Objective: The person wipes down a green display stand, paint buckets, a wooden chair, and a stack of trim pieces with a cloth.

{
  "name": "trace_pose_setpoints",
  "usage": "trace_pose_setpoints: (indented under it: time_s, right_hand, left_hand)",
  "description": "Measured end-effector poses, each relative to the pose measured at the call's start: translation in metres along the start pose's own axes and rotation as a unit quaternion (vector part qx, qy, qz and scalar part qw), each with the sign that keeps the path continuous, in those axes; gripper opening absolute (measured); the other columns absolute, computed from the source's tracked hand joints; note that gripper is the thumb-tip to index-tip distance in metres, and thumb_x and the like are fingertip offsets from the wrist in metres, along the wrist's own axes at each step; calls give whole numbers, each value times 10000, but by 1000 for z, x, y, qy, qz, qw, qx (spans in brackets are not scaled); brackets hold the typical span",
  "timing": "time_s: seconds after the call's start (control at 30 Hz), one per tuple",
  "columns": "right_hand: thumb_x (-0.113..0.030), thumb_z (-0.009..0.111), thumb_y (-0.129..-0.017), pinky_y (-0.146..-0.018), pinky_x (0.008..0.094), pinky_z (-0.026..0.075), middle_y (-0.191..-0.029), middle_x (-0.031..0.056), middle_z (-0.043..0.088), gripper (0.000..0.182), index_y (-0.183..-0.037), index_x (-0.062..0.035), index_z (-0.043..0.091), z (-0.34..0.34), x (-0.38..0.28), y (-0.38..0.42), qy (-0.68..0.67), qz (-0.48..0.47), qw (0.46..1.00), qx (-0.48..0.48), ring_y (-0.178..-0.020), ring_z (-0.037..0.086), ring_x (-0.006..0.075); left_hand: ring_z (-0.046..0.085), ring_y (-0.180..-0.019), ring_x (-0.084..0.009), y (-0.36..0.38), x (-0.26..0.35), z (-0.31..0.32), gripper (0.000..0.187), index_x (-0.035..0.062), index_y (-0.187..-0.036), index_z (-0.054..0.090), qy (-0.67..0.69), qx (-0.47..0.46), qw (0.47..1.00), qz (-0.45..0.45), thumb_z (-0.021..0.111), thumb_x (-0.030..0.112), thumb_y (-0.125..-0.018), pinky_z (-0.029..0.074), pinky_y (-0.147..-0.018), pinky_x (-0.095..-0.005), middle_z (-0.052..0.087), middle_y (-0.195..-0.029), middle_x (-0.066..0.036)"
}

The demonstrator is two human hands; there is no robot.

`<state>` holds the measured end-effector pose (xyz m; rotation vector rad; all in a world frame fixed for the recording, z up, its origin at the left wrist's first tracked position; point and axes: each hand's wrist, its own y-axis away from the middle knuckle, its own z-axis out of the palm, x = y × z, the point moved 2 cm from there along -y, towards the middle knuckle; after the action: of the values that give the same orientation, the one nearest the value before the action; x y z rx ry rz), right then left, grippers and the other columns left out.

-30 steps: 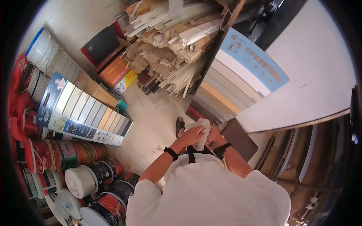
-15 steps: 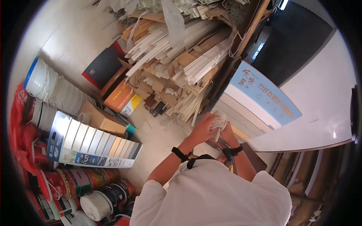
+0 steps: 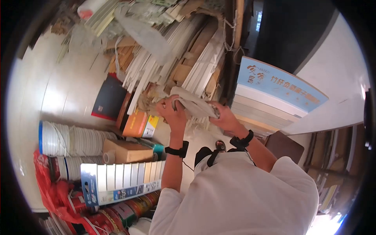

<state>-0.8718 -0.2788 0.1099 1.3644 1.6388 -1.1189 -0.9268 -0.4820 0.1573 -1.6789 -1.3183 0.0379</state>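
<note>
A pale grey-beige cloth (image 3: 194,102) is stretched between my two hands, in front of the stacked strips. My left hand (image 3: 173,111) grips its left end, with the fingers bent around the fabric. Its right end is pinched in my right hand (image 3: 225,116). The cloth hangs in loose folds between them and hides part of the bundles behind it. Black bands sit on both wrists.
Bundled white and brown strips (image 3: 196,58) lie ahead. To the right stands a blue-topped sample board (image 3: 278,82). At the left are cable spools (image 3: 74,138), a cardboard box (image 3: 127,152), a colour-sample board (image 3: 125,176), a red bag (image 3: 58,196) and cans.
The crumpled cloth has been spread out, and my hands have moved apart, forward and to the left. The camera view has turned, so the surroundings appear shifted.
</note>
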Motion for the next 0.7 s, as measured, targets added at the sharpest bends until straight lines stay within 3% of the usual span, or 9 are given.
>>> trace_pose_setpoints:
  time_s: [0.03, 0.13, 0.23, 0.33, 0.53, 0.7]
  right_hand:
    - [-122, 690, -758, -714, 340, 523, -831, 175, 682, 499, -1230, -13, 572, 0, -5, 1, -7, 12, 1000, -17, -701, 662, 258]
    - [-160, 701, -775, -694, 357, 531, -855, 192, 692, 474, -1207, -11, 577, -5, -10, 3, 7, 44, 999, -17, -691, 677, 310]
    - [-277, 729, -788, -638, 392, 519, -715, 200, 641, 460, -1145, -24, 590, -5, 12, 9, 37, 15, 998, 47, -653, 666, 343]
    - [-319, 740, -812, -619, 407, 516, -679, 189, 632, 432, -1095, -26, 598, -9, 29, 18, 43, 110, 990, 79, -632, 661, 350]
    - [-239, 733, -837, -587, 377, 502, -676, 188, 634, 332, -1053, -22, 604, -12, 16, 21, 50, 176, 976, 121, -601, 658, 329]
    - [-186, 742, -823, -617, 344, 515, -735, 186, 665, 293, -1017, -5, 619, -11, -17, -19, 73, 119, 978, 154, -643, 683, 252]
  left_hand:
    - [480, -1002, -318, -11, -1, 7, 315, 100, -1059, 666, -15, -11, 1000, 23, 575, -67, -807, 392, -878, -405, 483, -1005, -130]
    - [519, -1038, -344, -34, -6, 42, 348, 131, -1098, 671, 94, -114, 988, 44, 596, -38, -804, 402, -900, -449, 527, -1069, -138]
    - [539, -1124, -380, -38, -10, 79, 401, 119, -1176, 653, 133, -216, 963, 90, 565, -35, -816, 446, -934, -436, 547, -1229, -178]
    - [496, -1231, -405, -43, 0, 81, 434, 124, -1275, 604, 165, -297, 939, 60, 541, 18, -858, 437, -1006, -435, 481, -1382, -204]
    - [392, -1339, -452, -34, 2, 67, 545, 104, -1466, 400, 169, -360, 916, 43, 536, 223, -952, 382, -1077, -462, 343, -1509, -239]
    - [334, -1387, -458, -61, -13, 86, 594, 84, -1496, 335, 214, -442, 870, 43, 516, 327, -985, 352, -1105, -476, 251, -1554, -267]
